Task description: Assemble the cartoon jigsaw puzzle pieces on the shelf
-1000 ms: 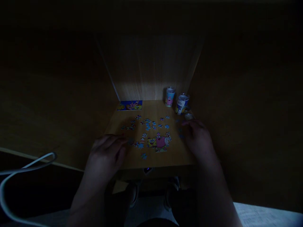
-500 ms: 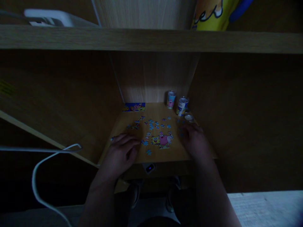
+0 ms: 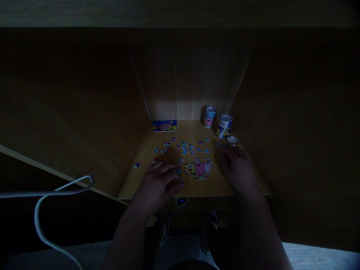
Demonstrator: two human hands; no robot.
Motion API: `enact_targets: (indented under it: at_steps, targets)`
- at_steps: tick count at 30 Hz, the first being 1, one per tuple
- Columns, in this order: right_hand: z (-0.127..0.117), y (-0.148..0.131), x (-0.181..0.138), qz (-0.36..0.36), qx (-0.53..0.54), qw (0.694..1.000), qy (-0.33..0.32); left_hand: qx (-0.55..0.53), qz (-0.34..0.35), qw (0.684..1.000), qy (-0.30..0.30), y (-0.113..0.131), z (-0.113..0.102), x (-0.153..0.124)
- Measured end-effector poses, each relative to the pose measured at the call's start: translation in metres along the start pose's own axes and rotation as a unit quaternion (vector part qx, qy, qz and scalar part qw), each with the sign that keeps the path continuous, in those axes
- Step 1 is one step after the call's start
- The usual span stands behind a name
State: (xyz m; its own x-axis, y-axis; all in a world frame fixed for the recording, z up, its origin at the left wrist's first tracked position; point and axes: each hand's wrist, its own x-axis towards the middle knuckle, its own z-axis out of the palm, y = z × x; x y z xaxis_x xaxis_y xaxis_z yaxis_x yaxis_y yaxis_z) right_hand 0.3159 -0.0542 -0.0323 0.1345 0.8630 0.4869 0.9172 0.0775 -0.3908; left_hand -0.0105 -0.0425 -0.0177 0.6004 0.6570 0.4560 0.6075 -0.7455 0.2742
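Note:
A partly joined jigsaw puzzle [image 3: 200,168] showing a pink and a yellow cartoon figure lies near the front of the wooden shelf board [image 3: 180,189]. My left hand [image 3: 161,178] is over the board just left of it, fingers spread and thumb apart, above a few loose pieces it partly covers. Right of the puzzle, my right hand [image 3: 237,167] rests loosely curled, its thumb apart from the fingers; nothing shows in it, though its fingertips are dark. Loose jigsaw pieces [image 3: 184,147] are scattered behind the puzzle. One stray piece [image 3: 137,165] lies at the left.
Two printed cans [image 3: 209,116] [image 3: 224,126] stand at the back right, with a round lid [image 3: 232,140] before them. A picture card [image 3: 163,126] lies against the back wall. Side panels enclose the board; a white cable [image 3: 39,221] loops at the left. The light is dim.
My left hand has moved right, closer to the joined puzzle, uncovering the stray piece at the left. My right hand stays beside the puzzle. The view has tilted down.

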Motion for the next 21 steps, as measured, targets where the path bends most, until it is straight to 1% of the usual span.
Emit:
enact_targets:
  at_steps: [3,7,12,18,21]
  targets:
    - [-0.0009,-0.0003,0.0020,-0.002,0.003,1.000,-0.011,-0.021,-0.011,1.000,-0.017,-0.0023,-0.0004,0.0016]
    - [0.0001,0.0025,0.0032,-0.003,0.035,0.999,-0.021,-0.046,-0.023,0.998,-0.033,-0.0046,-0.0004,0.0033]
    - [0.0029,0.0048,0.0028,-0.009,0.046,0.999,-0.028,-0.036,-0.039,0.997,-0.057,-0.0052,-0.0017,0.0031]
    - [0.0005,0.0006,0.0035,-0.009,0.052,0.998,-0.045,-0.037,-0.049,0.996,-0.067,-0.0046,-0.0035,0.0035]
    - [-0.0013,-0.0015,0.0040,-0.013,0.064,0.997,-0.053,-0.037,-0.051,0.996,-0.060,-0.0035,-0.0032,0.0041]
